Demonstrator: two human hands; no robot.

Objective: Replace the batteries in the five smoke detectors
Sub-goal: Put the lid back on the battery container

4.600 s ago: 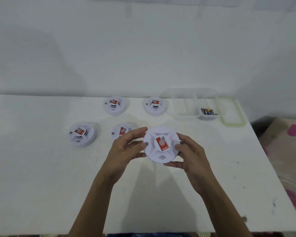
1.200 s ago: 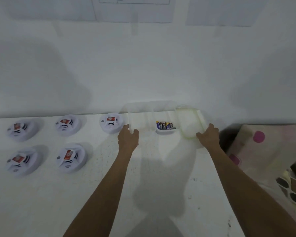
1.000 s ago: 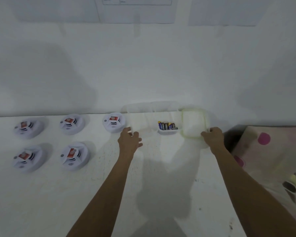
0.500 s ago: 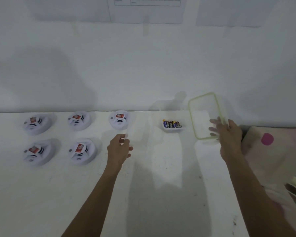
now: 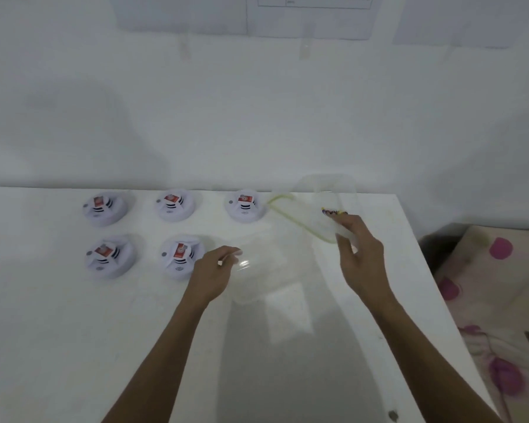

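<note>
Head: left fingers (image 5: 226, 254) curled on container (image 5: 257, 270).

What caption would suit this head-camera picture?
Five smoke detectors wait on a white table while the left hand holds a clear container and the right hand hovers near the batteries.

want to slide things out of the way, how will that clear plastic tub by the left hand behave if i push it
The clear tub looks thin-walled and holds nothing visible, so it is probably very light and would skid easily on the smooth white table. Its thin walls may flex if pushed up high. Low and wide, it seems unlikely to tip. The left hand is at its near-left rim.
</note>
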